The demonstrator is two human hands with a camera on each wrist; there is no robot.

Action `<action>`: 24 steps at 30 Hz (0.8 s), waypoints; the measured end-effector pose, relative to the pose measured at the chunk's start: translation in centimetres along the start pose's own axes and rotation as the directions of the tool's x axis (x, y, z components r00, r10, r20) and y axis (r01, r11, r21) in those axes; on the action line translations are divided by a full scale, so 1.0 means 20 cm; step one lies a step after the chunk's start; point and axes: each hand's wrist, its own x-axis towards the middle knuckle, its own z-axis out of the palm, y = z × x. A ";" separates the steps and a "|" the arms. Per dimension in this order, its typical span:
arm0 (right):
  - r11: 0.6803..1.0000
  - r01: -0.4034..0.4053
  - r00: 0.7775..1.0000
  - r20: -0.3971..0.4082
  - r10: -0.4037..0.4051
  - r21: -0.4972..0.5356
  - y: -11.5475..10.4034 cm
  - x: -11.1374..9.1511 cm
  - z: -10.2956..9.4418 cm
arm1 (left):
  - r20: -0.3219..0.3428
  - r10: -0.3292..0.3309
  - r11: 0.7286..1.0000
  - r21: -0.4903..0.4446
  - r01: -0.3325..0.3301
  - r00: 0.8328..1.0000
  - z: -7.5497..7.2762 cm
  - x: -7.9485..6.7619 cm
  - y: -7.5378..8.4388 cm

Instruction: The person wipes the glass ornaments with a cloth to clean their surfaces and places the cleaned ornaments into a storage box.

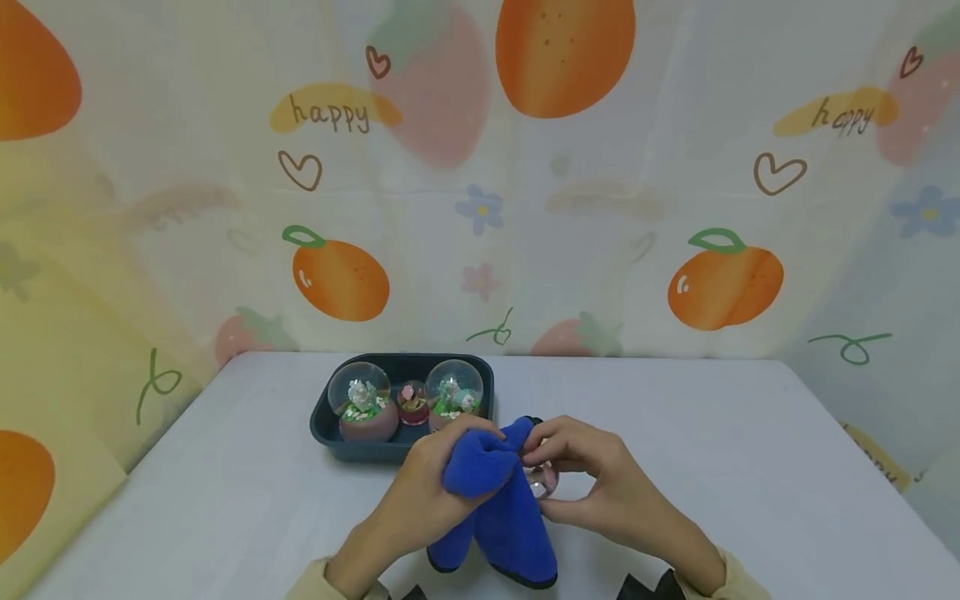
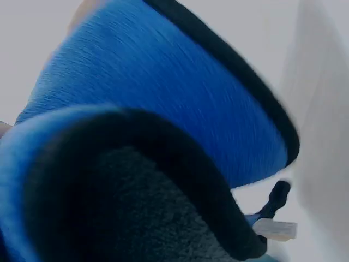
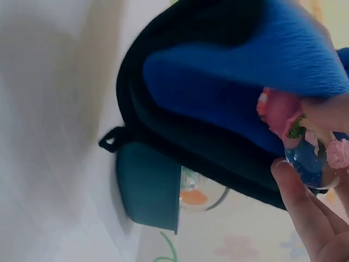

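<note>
A blue plush cloth with dark edging hangs in folds from my left hand, which grips it bunched up. My right hand holds a small snow globe with a pink base against the cloth. In the right wrist view the snow globe shows clear glass with pink and green figures inside, pinched between thumb and fingers beside the cloth. The cloth fills most of the left wrist view, with a dark loop and a white tag at its edge; there my left hand is mostly hidden.
Behind the hands, a dark teal tray stands on the white table. In it are two large snow globes with a small red-based one between them. A fruit-printed sheet hangs behind the table.
</note>
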 end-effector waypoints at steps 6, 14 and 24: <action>0.995 0.097 0.995 0.006 -0.097 -0.032 0.00 0.00 0.00 | 0.116 -0.131 0.985 -0.094 0.142 0.985 -0.02 0.01 -0.01; 0.991 0.099 0.993 -0.049 -0.104 -0.090 0.01 0.00 0.01 | 0.123 -0.146 0.984 -0.082 0.157 0.982 -0.01 0.01 0.00; 0.999 0.043 0.998 -0.046 -0.043 -0.009 0.01 0.00 0.00 | 0.016 0.047 0.999 0.014 -0.047 0.999 0.00 0.00 0.00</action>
